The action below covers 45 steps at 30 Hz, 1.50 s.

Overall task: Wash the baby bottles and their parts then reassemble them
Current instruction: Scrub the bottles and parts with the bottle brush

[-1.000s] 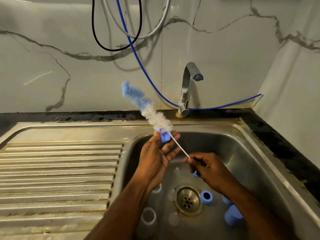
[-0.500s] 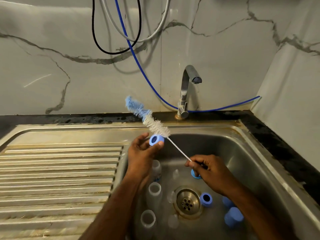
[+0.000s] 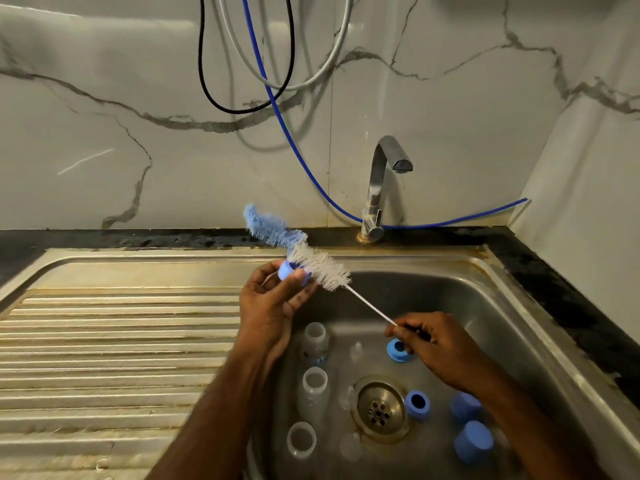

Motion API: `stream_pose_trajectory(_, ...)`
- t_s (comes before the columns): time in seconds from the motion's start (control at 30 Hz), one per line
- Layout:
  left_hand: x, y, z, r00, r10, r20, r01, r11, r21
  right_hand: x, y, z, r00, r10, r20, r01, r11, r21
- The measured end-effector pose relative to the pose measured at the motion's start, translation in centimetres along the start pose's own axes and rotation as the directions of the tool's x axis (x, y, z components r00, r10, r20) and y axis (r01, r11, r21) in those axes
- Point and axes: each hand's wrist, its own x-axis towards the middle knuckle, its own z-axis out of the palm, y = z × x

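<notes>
My left hand [image 3: 273, 303] pinches a blue bottle ring [image 3: 290, 270] above the sink's left rim. A long bottle brush [image 3: 311, 259] with white and blue bristles lies against that ring. My right hand [image 3: 436, 344] grips the brush's thin wire handle over the basin. In the steel sink [image 3: 519, 323], three clear bottles [image 3: 314, 386] lie at the left of the drain [image 3: 380, 408]. Two more blue rings [image 3: 417, 405] and two blue caps [image 3: 472, 441] lie at the right. Clear nipples [image 3: 356, 349] rest between them.
A chrome tap [image 3: 384, 188] stands behind the basin, turned off. A ribbed steel drainboard [image 3: 114, 348] spreads to the left. Black, grey and blue hoses [image 3: 277, 98] hang on the marble wall. A dark counter edge [image 3: 554, 299] borders the sink at the right.
Both hands shifted left with the brush and ring. The brush slid further out past the ring, so its white bristles now lie beside it instead of above it.
</notes>
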Motion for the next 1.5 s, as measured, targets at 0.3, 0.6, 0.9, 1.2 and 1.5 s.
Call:
stream_pose_trajectory(0.3,-0.7,-0.4,1.4,1.000,-0.026,0.003,0.026,0.999,0.028,0.0,-0.5,0.2,0.999,-0.012,-0.034,0.012,1.000,0.017)
stream_pose_trajectory(0.6,-0.7,-0.6,1.3,0.998,-0.031,0.062,0.024,0.994,0.108,0.2,-0.6,1.0,0.998,-0.047,-0.046,0.048,0.998,0.030)
stream_pose_trajectory(0.9,-0.7,-0.5,1.5,0.996,-0.022,0.086,0.011,0.992,0.125,-0.1,-0.7,1.2,0.995,-0.098,-0.005,0.098,0.995,0.029)
stream_pose_trajectory(1.2,-0.6,-0.4,1.7,0.995,-0.097,-0.035,0.089,0.977,-0.193,-0.3,-0.9,1.2,0.996,-0.086,0.030,0.084,0.995,0.056)
stream_pose_trajectory(1.5,-1.0,-0.8,2.5,0.985,-0.172,-0.011,0.162,0.942,-0.295,0.1,-0.4,1.3,0.998,0.031,0.047,-0.041,0.973,0.226)
